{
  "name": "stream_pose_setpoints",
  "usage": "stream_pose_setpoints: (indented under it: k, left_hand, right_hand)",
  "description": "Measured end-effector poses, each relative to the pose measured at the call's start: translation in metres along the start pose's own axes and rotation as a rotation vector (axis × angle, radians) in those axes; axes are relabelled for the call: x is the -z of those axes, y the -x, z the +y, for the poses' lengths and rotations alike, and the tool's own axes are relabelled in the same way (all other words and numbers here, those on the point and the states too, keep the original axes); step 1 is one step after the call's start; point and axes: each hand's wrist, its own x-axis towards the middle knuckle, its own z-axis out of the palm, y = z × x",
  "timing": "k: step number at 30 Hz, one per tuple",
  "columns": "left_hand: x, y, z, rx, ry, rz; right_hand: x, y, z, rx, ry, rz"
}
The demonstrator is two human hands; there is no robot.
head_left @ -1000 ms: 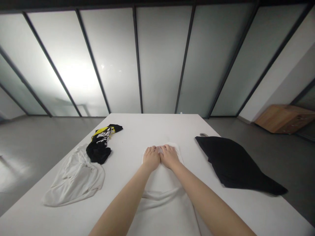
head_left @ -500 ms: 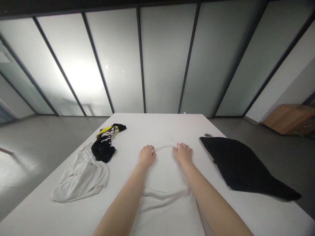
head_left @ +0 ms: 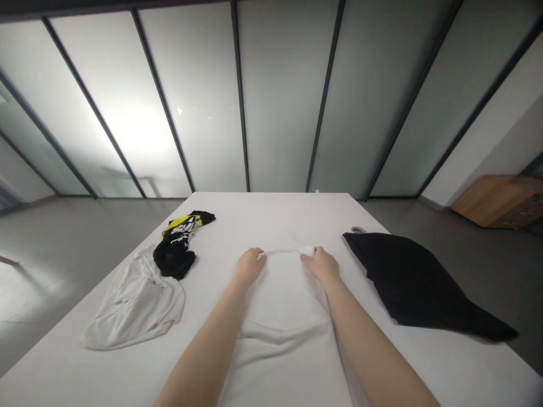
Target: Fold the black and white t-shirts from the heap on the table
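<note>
A white garment [head_left: 284, 356] lies flat on the table in front of me, with folds across its middle. At its far edge, my left hand [head_left: 251, 264] pinches the left corner between thumb and fingers. My right hand [head_left: 323, 265] grips the same edge at the right corner, where a bit of the cloth shows between the fingers. Both forearms reach along the two sides of the garment. Its near end runs out of view at the bottom.
On the left, a crumpled white garment [head_left: 136, 305] lies beside a bunched black shirt [head_left: 176, 254] with yellow and white print. A folded black garment [head_left: 424, 285] lies on the right, and a tape roll [head_left: 358, 230] sits behind it. All are on the white table [head_left: 271, 215].
My hands have moved slightly apart, and the fingers have closed from lying on the cloth to pinching its far edge. The view has shifted a little.
</note>
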Motion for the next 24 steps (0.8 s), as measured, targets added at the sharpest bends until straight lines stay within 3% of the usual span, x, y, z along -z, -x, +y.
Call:
stream_pose_setpoints:
  k: [12,18,21,24]
  left_hand:
    - [0.004,0.002,-0.006,-0.158,0.386,-0.001]
    - [0.005,0.003,-0.005,-0.172,0.398,0.023]
    - [0.006,0.003,-0.004,-0.190,0.402,0.041]
    - [0.006,-0.001,-0.004,-0.151,0.402,0.074]
  right_hand:
    - [0.012,-0.004,0.016,0.159,-0.594,-0.110]
    - [0.017,0.003,0.015,0.184,-1.050,-0.303]
    - [0.015,0.001,0.014,0.194,-1.028,-0.300]
    - [0.009,-0.005,0.013,0.193,-0.915,-0.171]
